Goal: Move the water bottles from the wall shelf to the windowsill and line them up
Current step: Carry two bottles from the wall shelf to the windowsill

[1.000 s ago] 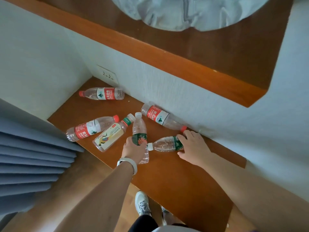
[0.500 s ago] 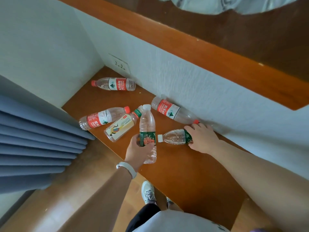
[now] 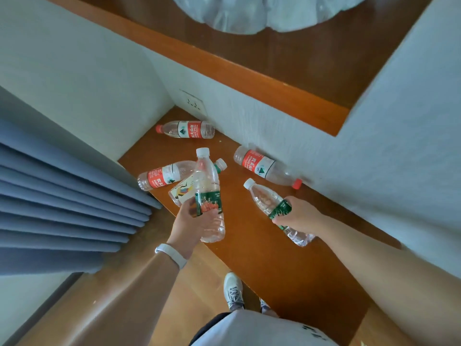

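Note:
My left hand (image 3: 190, 222) grips a clear green-label bottle (image 3: 208, 193) with a white cap, lifted above the wooden wall shelf (image 3: 287, 265). My right hand (image 3: 300, 216) grips a second green-label bottle (image 3: 268, 202), tilted with its cap pointing up-left. Three red-label bottles lie on the shelf: one near the corner (image 3: 187, 129), one by the wall (image 3: 265, 167), one at the left edge (image 3: 163, 174). A yellow-label bottle (image 3: 183, 191) lies partly hidden behind the bottle in my left hand.
A blue curtain (image 3: 62, 203) hangs at the left, close to the shelf's edge. A higher wooden ledge (image 3: 249, 73) juts out above, with a crumpled plastic bag (image 3: 262, 11) on it. A wall socket (image 3: 193, 103) sits in the corner. My shoes (image 3: 233, 290) stand on the wooden floor below.
Both hands have lifted their green-label bottles off the shelf and toward me. The right bottle, which lay flat, now tilts upward in my grip.

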Demonstrator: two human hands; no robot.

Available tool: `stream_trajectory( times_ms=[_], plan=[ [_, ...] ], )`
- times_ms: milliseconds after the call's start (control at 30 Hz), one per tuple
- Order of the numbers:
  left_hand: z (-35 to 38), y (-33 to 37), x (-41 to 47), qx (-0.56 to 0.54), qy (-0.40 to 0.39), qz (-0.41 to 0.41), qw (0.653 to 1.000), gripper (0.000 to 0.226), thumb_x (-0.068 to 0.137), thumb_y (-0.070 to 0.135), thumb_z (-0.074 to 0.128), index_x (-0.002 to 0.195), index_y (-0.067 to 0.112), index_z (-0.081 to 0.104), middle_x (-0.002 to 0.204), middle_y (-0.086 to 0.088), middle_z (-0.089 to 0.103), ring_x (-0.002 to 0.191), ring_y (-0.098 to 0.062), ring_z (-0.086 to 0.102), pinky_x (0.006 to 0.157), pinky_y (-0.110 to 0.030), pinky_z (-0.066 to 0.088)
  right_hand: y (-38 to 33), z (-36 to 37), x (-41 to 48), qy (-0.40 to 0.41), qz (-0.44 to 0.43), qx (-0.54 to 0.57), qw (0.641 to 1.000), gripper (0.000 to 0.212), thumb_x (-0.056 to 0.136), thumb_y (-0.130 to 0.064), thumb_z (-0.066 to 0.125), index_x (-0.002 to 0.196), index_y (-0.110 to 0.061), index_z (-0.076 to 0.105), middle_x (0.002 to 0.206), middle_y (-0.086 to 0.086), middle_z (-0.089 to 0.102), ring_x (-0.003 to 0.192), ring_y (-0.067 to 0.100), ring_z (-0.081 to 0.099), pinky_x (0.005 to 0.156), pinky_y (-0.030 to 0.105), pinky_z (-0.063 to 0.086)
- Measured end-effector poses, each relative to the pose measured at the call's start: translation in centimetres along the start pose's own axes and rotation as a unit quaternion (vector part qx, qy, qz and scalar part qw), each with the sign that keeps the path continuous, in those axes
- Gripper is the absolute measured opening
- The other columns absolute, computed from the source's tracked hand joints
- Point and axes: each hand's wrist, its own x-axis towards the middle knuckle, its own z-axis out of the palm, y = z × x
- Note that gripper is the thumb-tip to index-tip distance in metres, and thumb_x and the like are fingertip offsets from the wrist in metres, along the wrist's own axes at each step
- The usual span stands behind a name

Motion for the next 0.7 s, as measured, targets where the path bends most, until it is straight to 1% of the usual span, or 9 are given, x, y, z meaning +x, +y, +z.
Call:
stream_trajectory(
  times_ms=[33, 100, 200, 300, 333, 367, 500, 600, 700],
  plan=[
    [-0.2, 0.0, -0.3, -0.011, 0.002, 0.001, 1.000, 0.058, 0.081, 0.027, 0.082, 0.132, 0.023, 0.053, 0.112, -0.001, 0.071, 0.094, -0.022, 0.073, 0.084, -0.043, 0.060, -0.2, 0.1, -0.4, 0.000, -0.007, 0.058, 0.998, 0.035, 0.075, -0.045, 0.073, 0.100, -0.030, 0.054, 0.090, -0.005, 0.068, 0.078, 0.008, 0.066, 0.072, 0.028, 0.056],
    [-0.4, -0.2, -0.9, -0.037, -0.003, 0.001, 0.999, 0.057, 0.081, 0.023, 0.082, 0.131, 0.021, 0.054, 0.112, -0.004, 0.072, 0.093, -0.024, 0.074, 0.084, -0.047, 0.060, -0.9, 0.3, -1.3, 0.006, -0.029, 0.163, 0.986, 0.039, 0.074, -0.043, 0.078, 0.104, -0.031, 0.056, 0.094, -0.006, 0.070, 0.082, 0.010, 0.069, 0.078, 0.031, 0.058],
    [-0.7, -0.5, -1.7, -0.053, -0.016, 0.005, 0.998, 0.058, 0.080, 0.026, 0.083, 0.130, 0.022, 0.054, 0.114, -0.007, 0.071, 0.096, -0.028, 0.073, 0.087, -0.053, 0.058, -2.5, 0.0, -2.9, 0.030, -0.075, 0.272, 0.959, 0.041, 0.074, -0.042, 0.082, 0.107, -0.037, 0.058, 0.100, -0.010, 0.072, 0.089, 0.009, 0.070, 0.084, 0.036, 0.057],
    [-1.3, -0.3, -2.7, -0.074, -0.022, 0.014, 0.997, 0.079, 0.065, 0.039, 0.091, 0.132, 0.019, 0.054, 0.116, -0.010, 0.070, 0.098, -0.033, 0.072, 0.088, -0.058, 0.056, -4.6, -0.5, -4.7, 0.031, -0.117, 0.350, 0.929, 0.045, 0.075, -0.038, 0.082, 0.112, -0.038, 0.058, 0.103, -0.010, 0.073, 0.093, 0.009, 0.071, 0.088, 0.039, 0.056],
    [-1.6, -0.1, -3.1, -0.083, -0.025, 0.020, 0.996, 0.083, 0.062, 0.040, 0.092, 0.133, 0.018, 0.054, 0.116, -0.011, 0.070, 0.098, -0.034, 0.072, 0.088, -0.058, 0.056, -5.4, -0.6, -5.2, 0.030, -0.133, 0.359, 0.923, 0.048, 0.075, -0.038, 0.082, 0.117, -0.036, 0.058, 0.104, -0.008, 0.073, 0.093, 0.011, 0.071, 0.088, 0.041, 0.056],
    [-2.0, 0.1, -3.5, -0.090, -0.028, 0.030, 0.995, 0.082, 0.062, 0.038, 0.091, 0.133, 0.016, 0.054, 0.116, -0.013, 0.070, 0.098, -0.035, 0.072, 0.088, -0.058, 0.056, -6.2, -0.7, -5.7, 0.030, -0.146, 0.363, 0.920, 0.051, 0.075, -0.038, 0.082, 0.120, -0.033, 0.058, 0.104, -0.007, 0.074, 0.093, 0.012, 0.072, 0.088, 0.042, 0.056],
    [-3.5, 0.6, -4.9, -0.107, -0.029, 0.059, 0.992, 0.067, 0.070, 0.025, 0.084, 0.130, 0.014, 0.055, 0.113, -0.013, 0.071, 0.096, -0.035, 0.072, 0.088, -0.056, 0.056, -9.0, -0.9, -7.3, 0.021, -0.188, 0.366, 0.911, 0.042, 0.080, -0.032, 0.079, 0.117, -0.027, 0.060, 0.102, -0.002, 0.074, 0.092, 0.015, 0.072, 0.086, 0.039, 0.057],
    [-5.3, 0.3, -5.8, -0.106, -0.028, 0.076, 0.991, 0.054, 0.075, 0.020, 0.082, 0.124, 0.013, 0.060, 0.111, -0.011, 0.073, 0.099, -0.036, 0.071, 0.090, -0.057, 0.055, -11.1, -0.1, -8.1, 0.011, -0.206, 0.354, 0.912, 0.043, 0.081, -0.032, 0.078, 0.119, -0.024, 0.059, 0.103, 0.001, 0.073, 0.093, 0.016, 0.072, 0.085, 0.039, 0.057],
    [-8.0, -0.4, -6.8, -0.130, -0.014, 0.087, 0.988, 0.054, 0.075, 0.020, 0.080, 0.125, 0.014, 0.060, 0.113, -0.011, 0.072, 0.102, -0.035, 0.071, 0.091, -0.058, 0.054, -13.8, 1.5, -8.8, -0.003, -0.216, 0.338, 0.916, 0.045, 0.081, -0.034, 0.078, 0.121, -0.024, 0.057, 0.106, 0.001, 0.072, 0.094, 0.016, 0.072, 0.085, 0.039, 0.058]
  ],
)
